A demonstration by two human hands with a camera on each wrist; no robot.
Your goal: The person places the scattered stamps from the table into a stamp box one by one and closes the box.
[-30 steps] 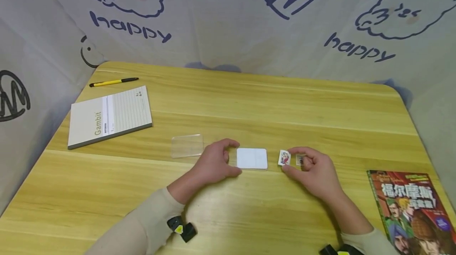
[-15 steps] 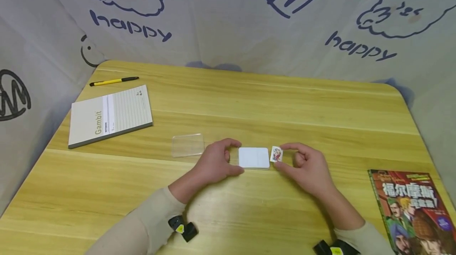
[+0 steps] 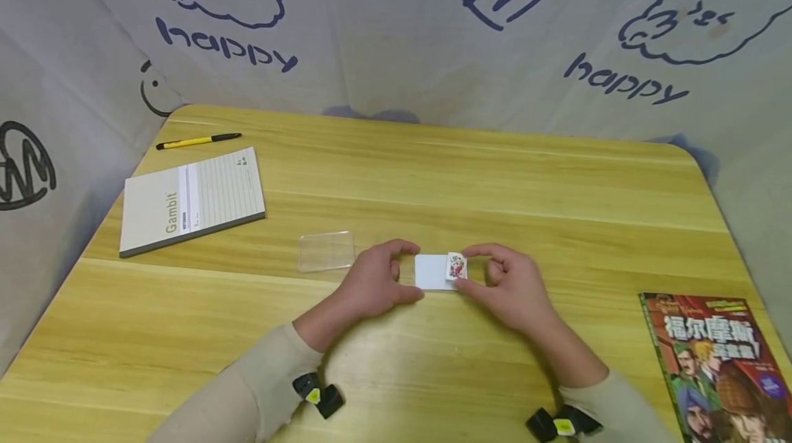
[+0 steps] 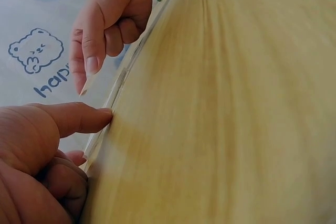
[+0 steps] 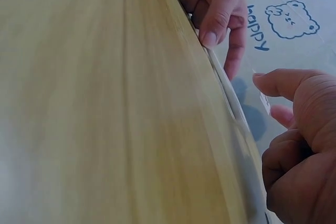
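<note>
In the head view, the left hand pinches the sides of a flat white block with thumb and finger. The right hand pinches a small picture card over the block's right end. The clear lid is off and lies to the left, so that part looks done. The picture is not set down yet, so the work seems only part way. A notebook, pen and comic book sit farther away.

In the left wrist view, the left thumb is at the thin edge of the block, and the right fingers hold the picture up.

In the right wrist view, the picture is between thumb and finger. It looks lifted; whether any corner touches the block is too hard to tell.
</note>
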